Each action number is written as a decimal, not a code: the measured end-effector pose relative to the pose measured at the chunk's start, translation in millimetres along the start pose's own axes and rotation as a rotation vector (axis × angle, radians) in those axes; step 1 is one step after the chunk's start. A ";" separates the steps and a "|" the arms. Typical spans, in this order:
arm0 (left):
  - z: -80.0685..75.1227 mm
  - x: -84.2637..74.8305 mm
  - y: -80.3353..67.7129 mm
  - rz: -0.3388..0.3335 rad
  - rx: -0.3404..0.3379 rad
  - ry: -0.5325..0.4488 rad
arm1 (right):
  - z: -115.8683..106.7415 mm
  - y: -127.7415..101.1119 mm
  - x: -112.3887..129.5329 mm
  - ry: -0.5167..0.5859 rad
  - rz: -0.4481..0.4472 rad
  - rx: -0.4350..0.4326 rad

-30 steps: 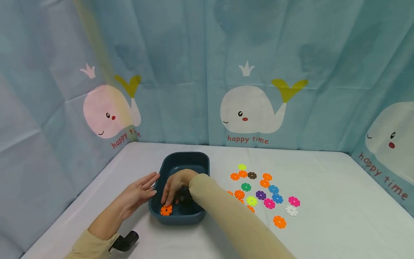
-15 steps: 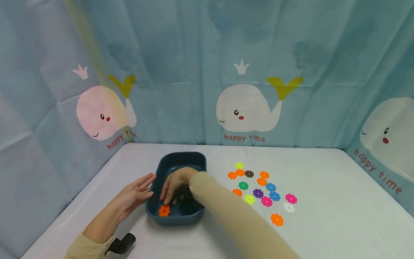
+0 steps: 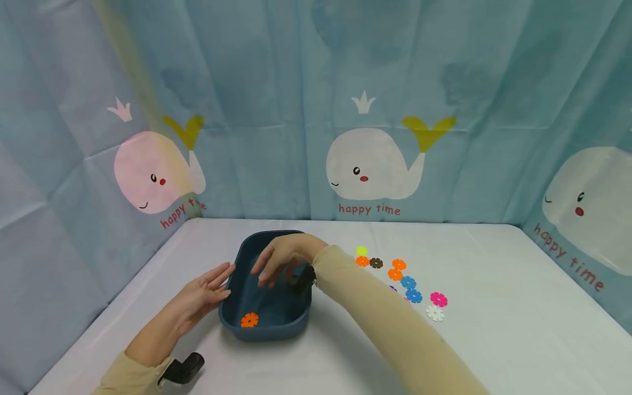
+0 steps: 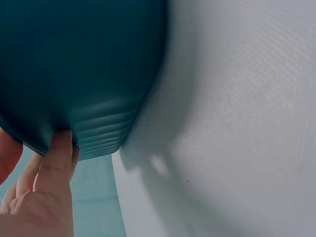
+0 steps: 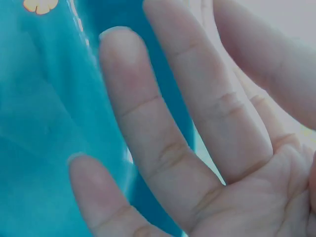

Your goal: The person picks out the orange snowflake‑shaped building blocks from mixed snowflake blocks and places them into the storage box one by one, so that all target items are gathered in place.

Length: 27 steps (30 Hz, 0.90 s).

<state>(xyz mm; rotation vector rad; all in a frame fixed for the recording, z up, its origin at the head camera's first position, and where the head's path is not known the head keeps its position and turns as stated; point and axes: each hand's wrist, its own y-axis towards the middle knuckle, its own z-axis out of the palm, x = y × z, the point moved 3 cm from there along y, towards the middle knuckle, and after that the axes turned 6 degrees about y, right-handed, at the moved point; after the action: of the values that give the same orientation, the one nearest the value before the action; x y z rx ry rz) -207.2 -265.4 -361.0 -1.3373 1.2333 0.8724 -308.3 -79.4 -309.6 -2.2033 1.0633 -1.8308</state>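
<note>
A dark blue plastic bin stands on the white table. One orange notched snowflake disc lies inside it at the front left corner. My left hand is at the bin's left side, its straight fingers against the outer wall and its thumb beside the rim. Over the right part of the bin hovers my right hand, palm down. Its fingers are spread and loosely bent, with nothing held between them.
Right of the bin lie several snowflake discs, among them a brown disc, a blue disc, a pink disc and a white disc. My right sleeve hides others. A whale-print curtain borders the table.
My right hand has risen from the bin's floor and moved back and to the right, leaving the orange disc behind. My left hand stays at the bin's side. The head view has shifted slightly.
</note>
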 end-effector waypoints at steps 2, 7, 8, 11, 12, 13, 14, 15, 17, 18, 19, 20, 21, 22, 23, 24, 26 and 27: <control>-0.1 0.1 -0.1 0.000 0.002 0.002 | -5.3 -9.8 0.1 0.026 -0.016 -0.019; 2.3 2.5 1.4 0.001 -0.006 0.003 | -19.9 -38.0 -7.0 0.062 -0.055 -0.082; 2.7 2.5 1.9 0.003 -0.010 0.005 | -23.0 -43.8 -9.2 0.063 -0.064 -0.096; 3.4 0.7 2.2 0.010 -0.015 0.013 | -31.3 -60.1 -15.9 0.079 -0.082 -0.145; 3.4 -0.2 2.2 0.011 -0.015 0.016 | -33.7 -65.1 -18.2 0.083 -0.088 -0.157; 3.3 -0.9 2.2 0.011 -0.016 0.018 | -35.7 -69.5 -20.6 0.084 -0.092 -0.167; 3.4 -1.4 1.9 0.009 -0.017 0.019 | -37.5 -74.1 -22.8 0.090 -0.095 -0.175; 3.3 -1.9 1.7 0.009 -0.016 0.021 | -39.2 -78.3 -24.8 0.091 -0.098 -0.186; 2.9 -2.3 1.0 0.007 -0.017 0.027 | -42.0 -86.1 -28.6 0.084 -0.110 -0.204; 2.7 -2.4 0.7 0.005 -0.018 0.029 | -43.5 -89.9 -30.4 0.079 -0.113 -0.213; 2.4 -2.4 0.5 0.004 -0.020 0.031 | -45.1 -93.1 -32.4 0.072 -0.113 -0.223; 2.1 -2.4 0.3 0.003 -0.021 0.034 | -46.6 -96.4 -34.4 0.068 -0.114 -0.234; 1.8 -2.4 0.3 0.004 -0.020 0.036 | -48.4 -99.3 -36.5 0.060 -0.113 -0.247; 1.7 -2.5 0.2 0.004 -0.020 0.035 | -50.2 -102.1 -38.7 0.058 -0.111 -0.260; 1.4 -2.5 0.4 0.005 -0.018 0.036 | -52.1 -104.7 -41.2 0.058 -0.107 -0.272; 1.3 -2.4 0.4 0.006 -0.016 0.036 | -54.0 -107.1 -43.8 0.060 -0.105 -0.283; 1.2 -2.2 -0.1 0.008 -0.011 0.037 | -57.1 -111.4 -48.8 0.061 -0.105 -0.298; 1.1 -1.9 -0.4 0.008 -0.010 0.037 | -58.2 -113.6 -50.9 0.062 -0.106 -0.304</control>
<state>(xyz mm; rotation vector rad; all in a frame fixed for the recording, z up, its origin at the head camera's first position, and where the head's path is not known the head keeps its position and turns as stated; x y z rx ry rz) -207.0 -264.0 -359.3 -1.3627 1.2646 0.8636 -311.3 55.0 -281.4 -2.4240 1.3409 -1.9008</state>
